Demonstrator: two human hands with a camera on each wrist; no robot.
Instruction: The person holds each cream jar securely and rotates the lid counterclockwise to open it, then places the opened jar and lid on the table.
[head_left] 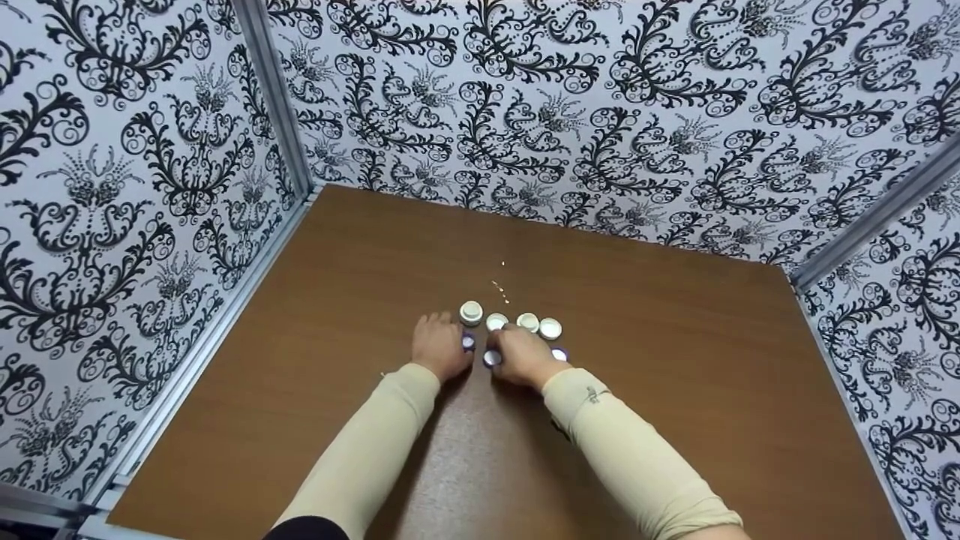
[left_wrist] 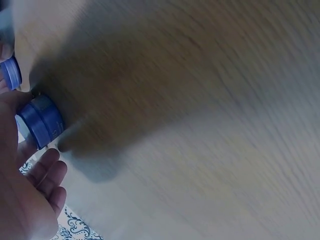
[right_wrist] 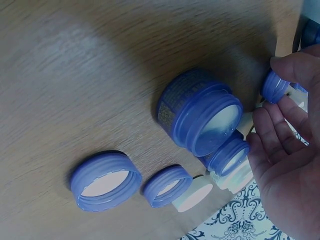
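Note:
My left hand [head_left: 441, 346] pinches a small blue jar [left_wrist: 42, 122] between thumb and fingers, low over the table. The jar's pale top faces away from the wrist camera, and its other fingers are loosely bent beside it. Just to the right, my right hand [head_left: 521, 356] holds a small blue lid [right_wrist: 275, 86] by its side with thumb and fingertips. The lid and the jar are close together but apart. By the right hand stand a large open blue jar [right_wrist: 200, 115] and a smaller open blue jar [right_wrist: 227, 157].
A large blue lid [right_wrist: 106, 182], a smaller blue lid [right_wrist: 167, 187] and a white round piece [right_wrist: 195, 194] lie on the brown table [head_left: 637, 300]. Beyond the hands is a cream-coloured jar [head_left: 471, 312]. Small pale crumbs [head_left: 501, 289] are scattered farther back, before the patterned wall [head_left: 555, 120].

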